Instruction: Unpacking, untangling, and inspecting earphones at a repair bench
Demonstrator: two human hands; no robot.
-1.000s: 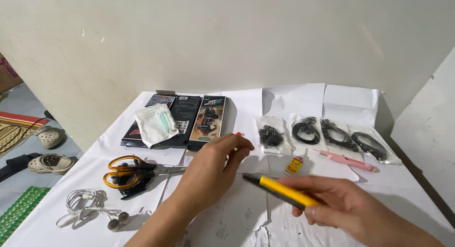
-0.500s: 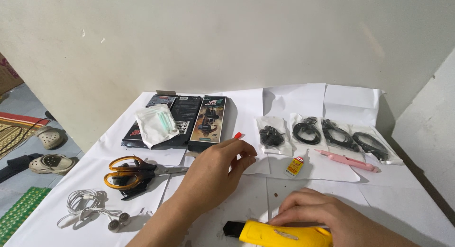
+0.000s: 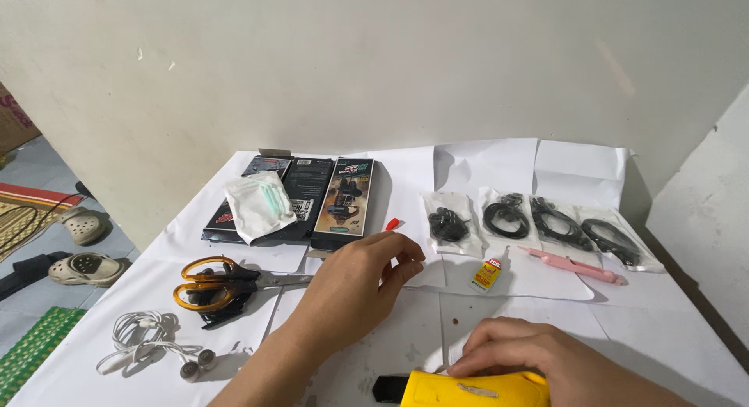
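Near the front edge of the tabletop (image 3: pixel 109 376), my right hand (image 3: pixel 530 360) lies with fingers curled over a yellow tool with a black tip (image 3: pixel 460 389), gripping its body, the tip pointing left. My left hand (image 3: pixel 355 286) rests toward the middle of the tabletop, fingers bent and pressed together at the tips; whether they pinch anything I cannot tell. A small red piece (image 3: pixel 392 223) lies just beyond those fingertips. Just right of that hand stands a small yellow glue tube (image 3: pixel 487 275), and further right a pink tool (image 3: pixel 577 266) lies flat. Along the back edge sit four clear bags of black cables (image 3: pixel 507 218), on white paper. Toward the back left corner are dark flat boxes (image 3: pixel 343 198) with a white pouch (image 3: pixel 257 204) on top. Left of my left hand lie orange-handled scissors (image 3: pixel 214 282), and white earphones (image 3: pixel 152 346) are coiled near the front left corner
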